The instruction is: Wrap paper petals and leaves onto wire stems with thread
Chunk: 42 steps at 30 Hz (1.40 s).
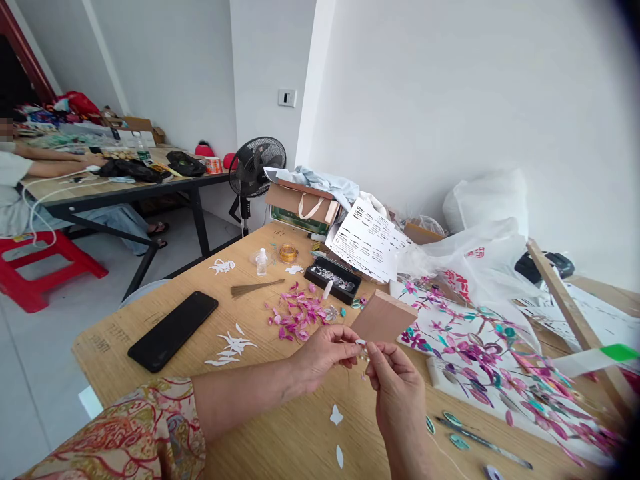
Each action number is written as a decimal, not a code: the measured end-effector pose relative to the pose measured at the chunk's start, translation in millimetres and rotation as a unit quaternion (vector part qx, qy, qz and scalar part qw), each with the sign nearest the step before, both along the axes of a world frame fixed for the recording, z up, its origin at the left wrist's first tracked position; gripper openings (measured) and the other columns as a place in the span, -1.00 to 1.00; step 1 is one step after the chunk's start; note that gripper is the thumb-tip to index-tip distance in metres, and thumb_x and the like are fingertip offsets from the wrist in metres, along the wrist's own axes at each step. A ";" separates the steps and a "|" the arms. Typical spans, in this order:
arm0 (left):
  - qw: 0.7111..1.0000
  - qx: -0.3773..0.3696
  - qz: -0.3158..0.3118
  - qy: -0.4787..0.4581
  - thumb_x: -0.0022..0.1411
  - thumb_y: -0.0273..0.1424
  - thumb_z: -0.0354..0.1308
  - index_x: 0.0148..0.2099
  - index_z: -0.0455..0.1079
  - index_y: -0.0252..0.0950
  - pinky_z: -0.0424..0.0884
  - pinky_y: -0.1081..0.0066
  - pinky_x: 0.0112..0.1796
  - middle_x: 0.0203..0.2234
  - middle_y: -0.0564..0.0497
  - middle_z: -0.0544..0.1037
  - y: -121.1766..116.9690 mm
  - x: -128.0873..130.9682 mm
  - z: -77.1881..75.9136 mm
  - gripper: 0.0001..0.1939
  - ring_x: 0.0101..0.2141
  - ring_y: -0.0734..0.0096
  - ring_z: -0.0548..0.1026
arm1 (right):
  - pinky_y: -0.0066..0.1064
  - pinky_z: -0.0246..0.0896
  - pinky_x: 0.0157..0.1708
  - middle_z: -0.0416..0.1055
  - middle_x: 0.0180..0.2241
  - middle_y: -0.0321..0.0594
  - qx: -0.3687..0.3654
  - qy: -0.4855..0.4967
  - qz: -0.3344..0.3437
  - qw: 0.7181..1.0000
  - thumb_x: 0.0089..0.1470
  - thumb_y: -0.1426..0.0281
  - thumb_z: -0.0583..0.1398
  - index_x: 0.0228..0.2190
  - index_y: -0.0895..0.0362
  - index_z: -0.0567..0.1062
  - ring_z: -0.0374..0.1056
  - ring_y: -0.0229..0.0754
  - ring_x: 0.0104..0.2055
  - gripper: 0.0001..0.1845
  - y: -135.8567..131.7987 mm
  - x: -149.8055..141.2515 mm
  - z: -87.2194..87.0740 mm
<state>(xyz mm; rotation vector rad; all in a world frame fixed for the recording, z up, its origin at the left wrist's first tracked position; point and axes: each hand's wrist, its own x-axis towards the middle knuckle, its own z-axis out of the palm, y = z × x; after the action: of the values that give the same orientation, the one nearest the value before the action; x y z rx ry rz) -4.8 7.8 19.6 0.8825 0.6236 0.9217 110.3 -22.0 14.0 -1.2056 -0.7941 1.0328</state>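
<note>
My left hand (323, 353) and my right hand (395, 383) meet above the wooden table (280, 427), both pinched on a tiny white paper piece (361, 343) between the fingertips. Just behind them stands a small wooden block (383, 317). A heap of pink paper petals (297, 315) lies beyond my left hand. To the right spreads a white sheet with pink and teal paper flowers (480, 347). White cut-out shapes (233, 345) lie left of my hands, and two more white petals (337, 415) lie below them.
A black phone (173, 330) lies at the left of the table. A small bottle (261, 261), wire spool (287, 253), black tray (333, 279), boxes and plastic bags stand behind. Tweezers (483, 440) lie at right. A fan (255, 167) stands on the floor. Another person sits at a far table (125, 187).
</note>
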 end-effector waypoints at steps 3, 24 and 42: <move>1.000 -0.004 -0.020 -0.005 -0.10 -0.37 0.21 -0.39 0.31 -0.40 0.18 0.50 -0.47 -0.58 0.09 0.33 -0.3 -0.5 1.7 -0.78 -0.57 0.61 0.29 | -0.63 -0.17 -0.75 0.19 -0.79 -0.46 0.004 -0.008 -0.003 1.000 -0.24 0.26 0.28 -0.57 0.18 0.39 -0.01 -0.47 -0.72 -0.75 -0.3 -1.3 -1.2; 0.994 0.092 -0.008 0.053 -0.02 -0.26 0.14 -0.37 0.24 -0.37 0.12 0.58 -0.62 -0.60 0.12 0.30 0.7 1.8 -1.2 -0.73 -0.67 0.68 0.21 | -0.60 -0.20 -0.74 0.19 -0.78 -0.47 0.009 0.039 -0.005 0.999 -0.22 0.29 0.27 -0.57 0.17 0.38 -0.03 -0.46 -0.72 -0.78 0.0 -5.1 -7.0; 0.991 0.103 -0.029 0.075 -0.03 -0.29 0.12 -0.35 0.24 -0.37 0.12 0.60 -0.67 -0.54 0.09 0.34 5.9 -1.1 0.6 -0.75 -0.65 0.65 0.29 | -0.62 -0.15 -0.75 0.24 -0.70 -0.44 0.016 0.035 -0.014 0.999 -0.26 0.28 0.28 -0.59 0.17 0.38 0.02 -0.48 -0.70 -0.77 0.0 -7.4 -7.7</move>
<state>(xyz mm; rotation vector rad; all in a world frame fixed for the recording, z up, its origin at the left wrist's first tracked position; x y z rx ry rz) -5.8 13.7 20.2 1.1568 0.6347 0.8838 102.9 -22.0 6.2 -1.1436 -0.7361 1.0302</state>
